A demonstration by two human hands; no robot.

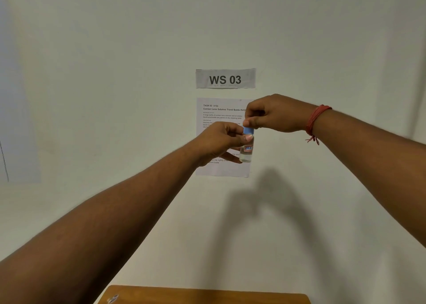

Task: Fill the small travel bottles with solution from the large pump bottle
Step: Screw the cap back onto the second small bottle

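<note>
A small clear travel bottle (246,151) with a red and blue label is held up in the air in front of the wall. My left hand (219,142) grips its body from the left, thumb across the front. My right hand (274,114) comes in from the right and pinches the blue cap (248,130) on top of the bottle. Clear liquid shows in the lower part of the bottle. The large pump bottle is not in view.
Behind the hands hangs a printed task sheet (221,170) under a "WS 03" sign (225,79) on a white wall. The far edge of a wooden table (207,295) shows at the bottom, with a small object (113,299) at its left corner.
</note>
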